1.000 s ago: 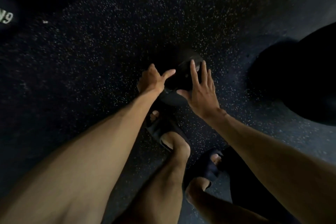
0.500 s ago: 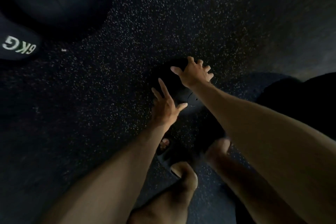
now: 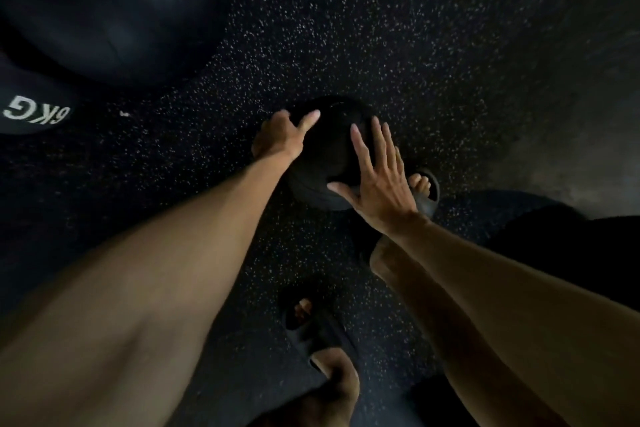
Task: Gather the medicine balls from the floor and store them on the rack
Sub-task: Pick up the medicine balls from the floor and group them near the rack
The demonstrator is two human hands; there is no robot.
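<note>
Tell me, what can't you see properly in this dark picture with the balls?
Small black ball, head view: any marking is lost in the dark; the left hand and right hand cover its sides.
Fingers of the left hand: hidden behind the hand itself and the ball.
6KG ball: cut off by the left edge.
Big ball above it: cut off by the top edge, blurred.
Rack: not in the frame.

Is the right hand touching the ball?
Touching. The head view shows the right hand flat against the ball, thumb and straight fingers spread over its side, with no gap showing.
</note>
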